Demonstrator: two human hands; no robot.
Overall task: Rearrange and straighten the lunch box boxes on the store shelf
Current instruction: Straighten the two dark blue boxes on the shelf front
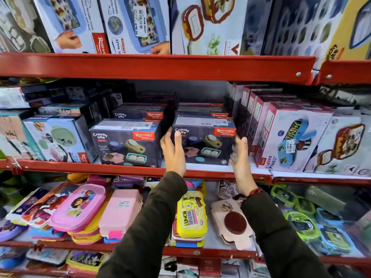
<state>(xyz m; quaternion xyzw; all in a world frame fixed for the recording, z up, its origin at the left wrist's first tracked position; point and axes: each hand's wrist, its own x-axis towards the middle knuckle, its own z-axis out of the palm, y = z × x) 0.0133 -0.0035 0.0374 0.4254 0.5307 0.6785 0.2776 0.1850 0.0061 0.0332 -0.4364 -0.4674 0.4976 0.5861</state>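
A dark "Crunchy Bite" lunch box box point(206, 141) stands upright at the front of the middle red shelf point(140, 169). My left hand point(173, 152) is against its left edge, thumb lying over the front face and fingers spread. My right hand point(241, 159) is held palm-in beside its lower right corner with fingers apart, slightly blurred. Neither hand is closed around the box. A second identical box point(125, 143) stands to its left with a narrow gap between them. More of the same boxes point(140, 113) are stacked behind both.
White and maroon boxes point(289, 137) lean in a row to the right. Light-coloured boxes point(58, 139) stand at the left. Large boxes point(132, 25) fill the top shelf. Loose plastic lunch boxes point(190, 215) lie on the shelf below my arms.
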